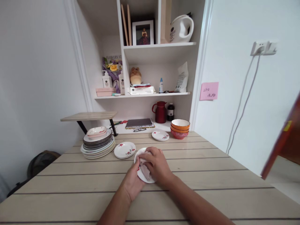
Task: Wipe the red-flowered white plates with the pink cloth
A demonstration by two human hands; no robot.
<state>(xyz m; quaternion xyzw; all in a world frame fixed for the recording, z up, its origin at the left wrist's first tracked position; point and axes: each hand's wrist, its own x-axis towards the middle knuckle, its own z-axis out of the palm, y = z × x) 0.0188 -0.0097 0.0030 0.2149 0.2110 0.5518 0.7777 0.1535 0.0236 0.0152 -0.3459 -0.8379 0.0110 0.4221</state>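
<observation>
My left hand grips the left edge of a small white plate with red flowers, held tilted above the table. Pressed onto the plate's face is a pale cloth, with the fingers of my right hand closed over it. Part of the plate lies hidden under my right hand and the cloth. Close by on the left, similar flowered plates are stacked on the table. Farther back lie more flowered plates.
A tall stack of plates topped by pink dishes stands at left, near a small raised stand. Orange and red bowls are nested at back right. Behind are glasses, a laptop and a red jug.
</observation>
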